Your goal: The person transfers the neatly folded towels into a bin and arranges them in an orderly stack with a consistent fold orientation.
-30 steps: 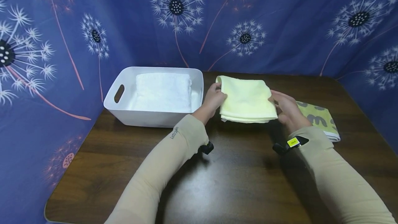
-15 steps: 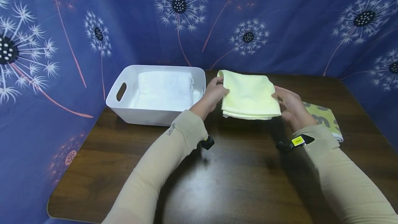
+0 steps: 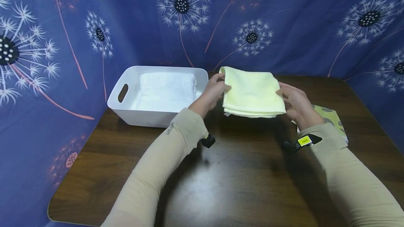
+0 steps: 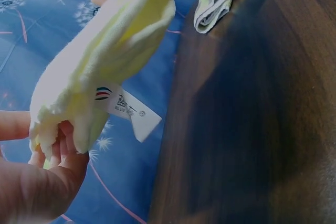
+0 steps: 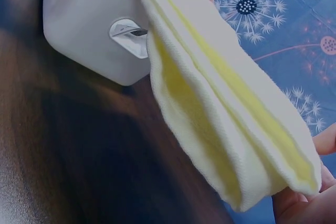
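Between my two hands a folded pale yellow towel (image 3: 254, 92) hangs above the table. My left hand (image 3: 214, 92) pinches its left edge, thumb in front and fingers behind. At the opposite edge my right hand (image 3: 296, 104) grips the folded layers in the same way. From the left wrist, a white label (image 4: 131, 108) dangles under the towel (image 4: 100, 51). The right wrist view shows the towel's loose folded layers (image 5: 220, 98) from below. Left of my hands, a white bin (image 3: 148, 118) holds a folded white towel (image 3: 167, 92).
A folded green cloth with grey shapes (image 3: 331, 116) lies on the table at the right, partly behind my right wrist. The brown wooden table (image 3: 202, 192) reaches back to a blue dandelion-print curtain (image 3: 126, 27). The bin's right wall stands close to my left hand.
The yellow towel has risen a little, with both hands still on it. Most recently it shifts slightly left. The bin stays where it was.
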A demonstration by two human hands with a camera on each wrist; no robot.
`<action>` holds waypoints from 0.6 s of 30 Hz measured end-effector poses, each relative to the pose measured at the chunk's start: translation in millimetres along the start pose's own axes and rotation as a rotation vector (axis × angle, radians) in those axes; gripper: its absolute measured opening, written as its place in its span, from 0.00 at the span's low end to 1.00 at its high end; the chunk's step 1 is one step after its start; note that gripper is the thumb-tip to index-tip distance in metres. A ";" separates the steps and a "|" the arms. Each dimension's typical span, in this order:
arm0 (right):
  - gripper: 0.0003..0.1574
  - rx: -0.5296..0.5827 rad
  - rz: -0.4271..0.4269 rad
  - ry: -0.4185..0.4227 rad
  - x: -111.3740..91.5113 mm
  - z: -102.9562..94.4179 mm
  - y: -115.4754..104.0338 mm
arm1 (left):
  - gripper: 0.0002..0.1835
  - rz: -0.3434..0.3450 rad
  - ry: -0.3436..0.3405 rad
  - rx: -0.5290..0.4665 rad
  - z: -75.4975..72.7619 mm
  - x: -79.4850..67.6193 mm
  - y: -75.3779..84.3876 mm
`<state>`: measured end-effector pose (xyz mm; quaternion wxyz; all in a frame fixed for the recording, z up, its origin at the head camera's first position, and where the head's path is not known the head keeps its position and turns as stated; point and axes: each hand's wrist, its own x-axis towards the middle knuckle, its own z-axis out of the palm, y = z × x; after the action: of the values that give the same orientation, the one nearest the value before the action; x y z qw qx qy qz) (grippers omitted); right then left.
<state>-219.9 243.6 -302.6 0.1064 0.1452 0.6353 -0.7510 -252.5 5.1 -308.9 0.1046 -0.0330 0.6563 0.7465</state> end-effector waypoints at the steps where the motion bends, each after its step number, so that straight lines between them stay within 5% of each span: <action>1: 0.37 0.000 -0.004 -0.004 -0.2 0.5 -0.7 | 0.29 0.002 0.000 -0.003 -0.7 0.4 0.9; 18: 0.38 0.048 -0.064 -0.096 -6.1 19.7 -17.2 | 0.31 0.011 -0.029 -0.098 -21.1 3.5 19.2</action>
<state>-221.7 227.0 -281.6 0.1090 0.0910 0.6156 -0.7751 -261.5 -17.6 -293.7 0.1086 -0.0237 0.6176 0.7786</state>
